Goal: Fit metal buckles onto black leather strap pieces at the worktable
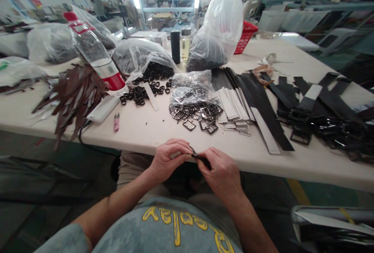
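Head view: both hands meet just off the near worktop (152, 128) edge, at 6 o'clock of the frame. Left hand (168, 159) has its fingers curled and pressed together, thumb and forefinger pinching one end of a small black strap piece (201, 159). Right hand (222, 173) pinches the other end, fingers closed over it. The strap piece hangs over the lap, not touching the worktop.

At 12 o'clock from the hands, close to the edge: a heap of metal buckles (198, 114) spilling from a clear bag (189, 87). At 1 o'clock, fanned black and white strips (251, 105), one reaching nearly to the edge. At 3 o'clock, a tangle of black belts with buckles (324, 122). At 11 o'clock, black loops (146, 87) and small pink snips (116, 121); at 9 o'clock, brown straps (73, 97) overhanging the edge. A large plastic bag (219, 27) stands at the far side.

Bare worktop lies between snips and buckles, and along the near edge directly ahead of the hands.
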Tool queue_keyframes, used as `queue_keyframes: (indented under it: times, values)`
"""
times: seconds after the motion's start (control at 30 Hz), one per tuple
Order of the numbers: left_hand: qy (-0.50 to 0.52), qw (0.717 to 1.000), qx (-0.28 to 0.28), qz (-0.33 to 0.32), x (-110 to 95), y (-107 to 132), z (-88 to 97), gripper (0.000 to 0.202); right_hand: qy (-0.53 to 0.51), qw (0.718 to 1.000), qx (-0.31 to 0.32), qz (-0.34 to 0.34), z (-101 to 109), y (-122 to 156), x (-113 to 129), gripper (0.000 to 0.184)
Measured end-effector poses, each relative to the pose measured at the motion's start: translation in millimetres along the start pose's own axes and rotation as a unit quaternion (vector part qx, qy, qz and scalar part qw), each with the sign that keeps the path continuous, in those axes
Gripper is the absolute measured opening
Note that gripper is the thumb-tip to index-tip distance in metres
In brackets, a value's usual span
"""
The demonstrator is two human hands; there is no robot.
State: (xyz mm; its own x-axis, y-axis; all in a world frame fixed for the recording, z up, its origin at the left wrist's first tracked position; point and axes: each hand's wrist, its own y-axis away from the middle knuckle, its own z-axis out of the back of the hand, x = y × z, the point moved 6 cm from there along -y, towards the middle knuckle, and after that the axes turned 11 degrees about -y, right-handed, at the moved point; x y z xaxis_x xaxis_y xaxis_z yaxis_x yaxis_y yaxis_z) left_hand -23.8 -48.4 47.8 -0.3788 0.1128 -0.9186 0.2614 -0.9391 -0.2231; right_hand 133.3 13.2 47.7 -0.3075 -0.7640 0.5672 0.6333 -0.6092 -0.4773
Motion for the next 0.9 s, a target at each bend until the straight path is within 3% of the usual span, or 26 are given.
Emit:
queue_keyframes:
  times: [0.17,0.27,0.4,0.5,0.67,0.8,0.9]
  values:
    - [-0.004,0.988,0.156,0.018,-6.9,3.3,-9.5,0.023,-0.005,0.996,-0.075,-0.042,30.5,1.3,-25.0,0.011]
    - [-0.023,0.988,0.135,0.067,8.4,-1.8,-15.4,0.028,-0.048,0.996,-0.070,-0.040,31.1,3.1,-23.0,0.012]
    - [0.107,0.976,0.105,0.160,25.2,-11.5,-29.0,0.032,-0.086,0.995,-0.039,-0.031,17.6,5.3,-14.1,0.010]
    - [0.173,0.962,0.095,0.187,25.7,-18.0,-33.8,0.032,-0.095,0.994,-0.043,-0.036,12.1,5.5,-15.6,0.010]
    - [0.178,0.961,0.104,0.183,21.9,-21.3,-34.2,0.033,-0.081,0.995,-0.054,-0.015,8.5,3.6,-20.4,0.022]
    - [0.127,0.972,0.137,0.139,16.3,-21.9,-30.2,0.029,-0.076,0.997,-0.033,0.008,2.7,2.3,-25.3,0.022]
    - [0.032,0.983,0.151,0.101,19.8,-33.2,-7.0,0.031,-0.039,0.999,-0.032,0.007,2.3,0.8,-35.8,0.027]
